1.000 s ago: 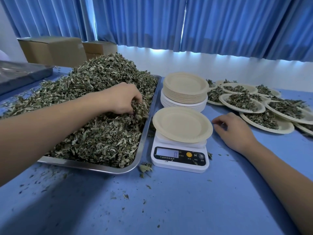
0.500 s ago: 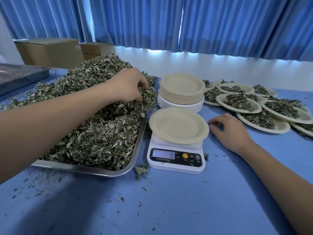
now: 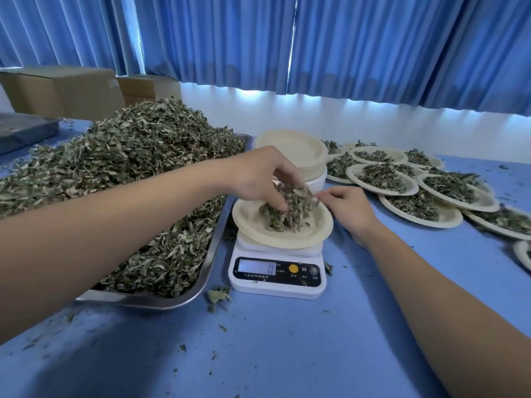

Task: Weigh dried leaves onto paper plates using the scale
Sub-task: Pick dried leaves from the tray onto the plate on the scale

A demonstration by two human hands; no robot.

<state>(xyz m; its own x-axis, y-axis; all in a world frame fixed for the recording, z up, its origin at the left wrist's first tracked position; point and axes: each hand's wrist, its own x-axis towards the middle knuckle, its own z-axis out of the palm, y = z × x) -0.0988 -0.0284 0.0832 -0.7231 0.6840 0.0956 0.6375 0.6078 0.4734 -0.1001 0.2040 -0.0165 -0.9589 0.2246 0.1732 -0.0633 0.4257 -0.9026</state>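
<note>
A white digital scale (image 3: 277,275) stands on the blue table, its display reading 0. On it sits a beige paper plate (image 3: 253,225). My left hand (image 3: 260,175) hangs over the plate and grips a clump of dried leaves (image 3: 290,209) that reaches down onto the plate. My right hand (image 3: 349,209) lies at the plate's right rim, fingers loosely curled, fingertips near the leaves. A big heap of dried leaves (image 3: 129,159) fills a metal tray (image 3: 212,248) left of the scale.
A stack of unused paper plates (image 3: 298,152) stands behind the scale. Several plates filled with leaves (image 3: 382,176) spread over the right of the table. Cardboard boxes (image 3: 63,90) stand at the back left. Leaf crumbs litter the blue table (image 3: 287,354).
My left hand lifted a handful of leaves out of the tray heap and carried it right, over the plate on the scale. My right hand shifted closer to the plate's rim.
</note>
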